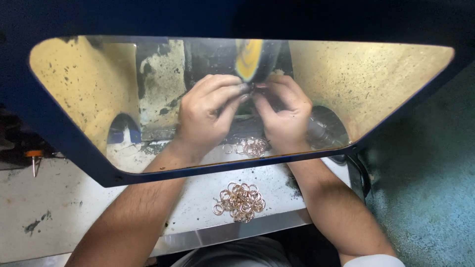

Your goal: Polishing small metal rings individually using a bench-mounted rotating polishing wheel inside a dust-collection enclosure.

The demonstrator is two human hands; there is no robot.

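Behind the clear shield, left hand (205, 116) and right hand (284, 116) meet fingertip to fingertip, pinched on something too small to make out, right at the yellow-edged polishing wheel (249, 58). Nearer the body, well apart, a heap of coppery metal rings (240, 201) lies on the speckled white bench (59, 207).

A dark blue hood (59, 133) with a clear shield (376, 84) stands over the back of the bench (59, 207). Behind the shield the walls are yellowish and full of dark spots. The bench top is pale, stained, with a metal strip (222, 237) along the front edge. At the right the floor (430, 198) is rough, teal. The light is dim.
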